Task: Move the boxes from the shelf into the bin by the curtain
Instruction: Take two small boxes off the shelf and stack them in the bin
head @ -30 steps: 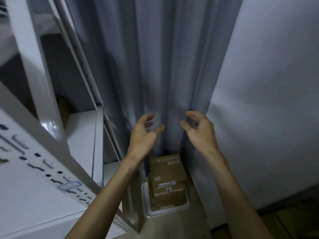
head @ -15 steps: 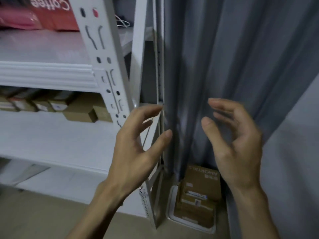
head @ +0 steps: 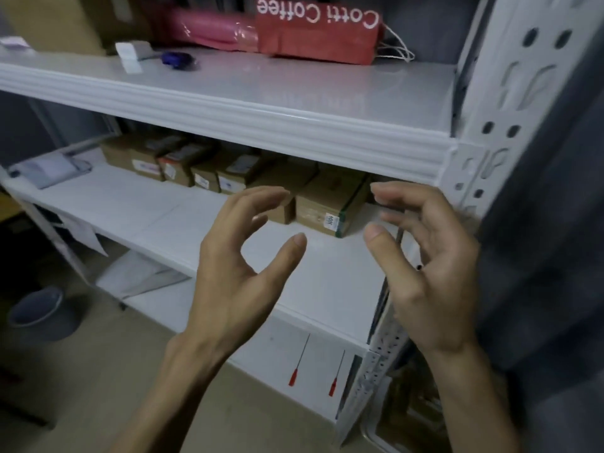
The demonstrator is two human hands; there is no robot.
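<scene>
Brown cardboard boxes (head: 228,171) line the back of the middle shelf (head: 196,220) from 10 o'clock to centre, the nearest box (head: 327,204) bearing a white label too blurred to read. The left hand (head: 235,266) and right hand (head: 425,273) hang before it, fingers loosely curved, spread and empty, apparently poised to clasp its sides. At 12 o'clock a red bag (head: 317,34) reads "Cotti Coffee" upside down; the curtain (head: 555,256) hangs at 3, the bin (head: 366,431) barely showing at 5.

Head cam, looks fwd/down, close to shelf (head: 228,104) – right edge blurred, prob. wide-angle.
</scene>
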